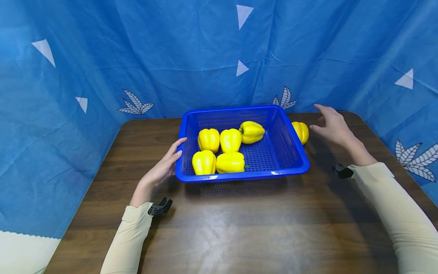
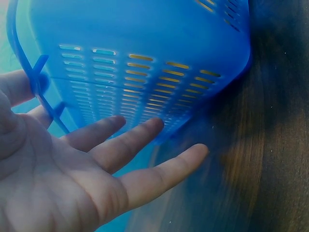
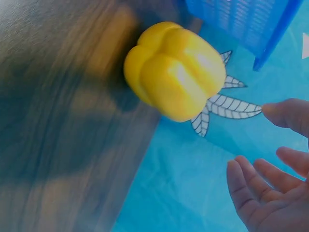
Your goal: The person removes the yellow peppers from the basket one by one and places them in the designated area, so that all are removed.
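Observation:
A blue plastic basket (image 1: 239,178) stands on the table with several yellow bell peppers (image 1: 230,140) in it. At its left end my left hand (image 1: 161,167) touches the rim with thumb and index finger. In the left wrist view the other fingers extend along the outside of the slotted wall (image 2: 145,82). Another yellow bell pepper (image 1: 301,132) lies outside the basket, against its right side in the head view. My right hand (image 1: 332,123) hovers just right of this pepper, fingers spread and holding nothing. The right wrist view shows a gap between the fingertips (image 3: 234,169) and the pepper (image 3: 176,72).
The dark wooden table (image 1: 239,228) extends in front of the basket and to both sides. A blue cloth (image 1: 205,49) with white triangles and leaf prints hangs behind the table and along its sides. Black bands (image 1: 161,206) sit on both wrists.

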The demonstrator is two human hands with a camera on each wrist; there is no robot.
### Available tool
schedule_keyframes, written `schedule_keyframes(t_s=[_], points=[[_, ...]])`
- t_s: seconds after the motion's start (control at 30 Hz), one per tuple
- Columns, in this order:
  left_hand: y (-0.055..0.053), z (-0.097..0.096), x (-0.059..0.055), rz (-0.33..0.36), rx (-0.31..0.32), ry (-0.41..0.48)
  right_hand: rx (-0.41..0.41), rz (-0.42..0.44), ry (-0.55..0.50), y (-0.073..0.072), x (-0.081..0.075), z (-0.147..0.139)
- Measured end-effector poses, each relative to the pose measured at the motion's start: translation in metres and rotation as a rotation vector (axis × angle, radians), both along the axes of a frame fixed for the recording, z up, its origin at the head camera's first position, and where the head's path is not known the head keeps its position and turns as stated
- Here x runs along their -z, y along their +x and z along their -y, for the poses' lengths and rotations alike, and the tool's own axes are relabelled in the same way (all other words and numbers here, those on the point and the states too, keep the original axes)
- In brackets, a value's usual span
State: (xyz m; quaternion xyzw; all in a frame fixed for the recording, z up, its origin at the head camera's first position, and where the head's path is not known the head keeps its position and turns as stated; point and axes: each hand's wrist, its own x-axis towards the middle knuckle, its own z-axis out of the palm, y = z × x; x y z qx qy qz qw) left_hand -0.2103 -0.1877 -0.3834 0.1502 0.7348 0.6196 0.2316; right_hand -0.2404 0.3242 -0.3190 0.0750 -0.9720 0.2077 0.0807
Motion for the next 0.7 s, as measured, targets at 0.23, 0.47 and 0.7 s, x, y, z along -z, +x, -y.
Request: schedule_keyframes(t_s=[0.23,0.47,0.7], points=[[0.000,-0.001,0.000,-0.018,-0.010,-0.026,-0.053,-0.170,-0.049,-0.002,-0.009,0.014],[-0.001,-0.001,0.000,-0.015,-0.009,-0.016,-0.065,-0.172,-0.047,-0.007,-0.019,0.027],[-0.001,0.000,0.001,-0.018,-0.011,-0.019,-0.084,-0.157,-0.056,-0.012,-0.023,0.037]])
